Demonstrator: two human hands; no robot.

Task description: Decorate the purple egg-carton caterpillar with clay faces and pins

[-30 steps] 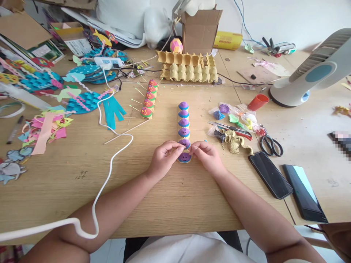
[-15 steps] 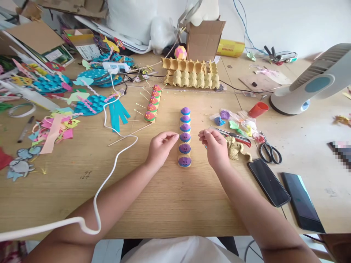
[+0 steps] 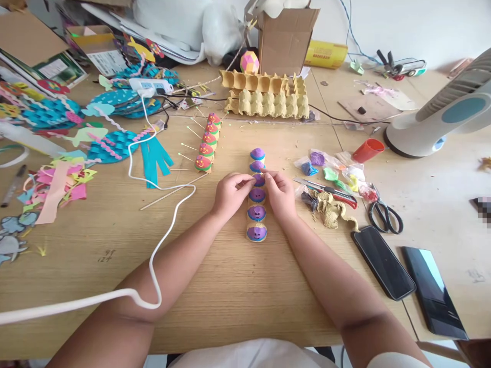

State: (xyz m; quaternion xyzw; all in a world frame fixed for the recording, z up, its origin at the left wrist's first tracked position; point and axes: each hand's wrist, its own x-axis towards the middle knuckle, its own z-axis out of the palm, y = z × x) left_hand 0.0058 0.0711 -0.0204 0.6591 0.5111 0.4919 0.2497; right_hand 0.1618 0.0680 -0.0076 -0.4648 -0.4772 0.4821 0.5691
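A strip of egg-carton cups [image 3: 257, 213] lies lengthwise in front of me, each dome purple over a blue rim. Small black faces show on the nearer domes. My left hand [image 3: 233, 193] is at the strip's left side, thumb and index finger closed together by the third dome from the far end. From the right, my right hand [image 3: 281, 191] meets it at the same dome, its fingertips pinched over the purple top. Whatever sits between either hand's fingertips is too small or hidden to make out.
A red-and-green egg-carton strip [image 3: 207, 143] with pins stands farther left. On the right are bagged coloured clay [image 3: 332, 174], a utility knife [image 3: 341, 197], scissors [image 3: 385, 214] and two phones [image 3: 383, 261]. A white cable [image 3: 169, 220] crosses my left forearm. Egg cartons [image 3: 268, 102] lie behind.
Both hands have come in to the strip from either side, the right moving left, and now meet at one dome. The camera view has shifted slightly.
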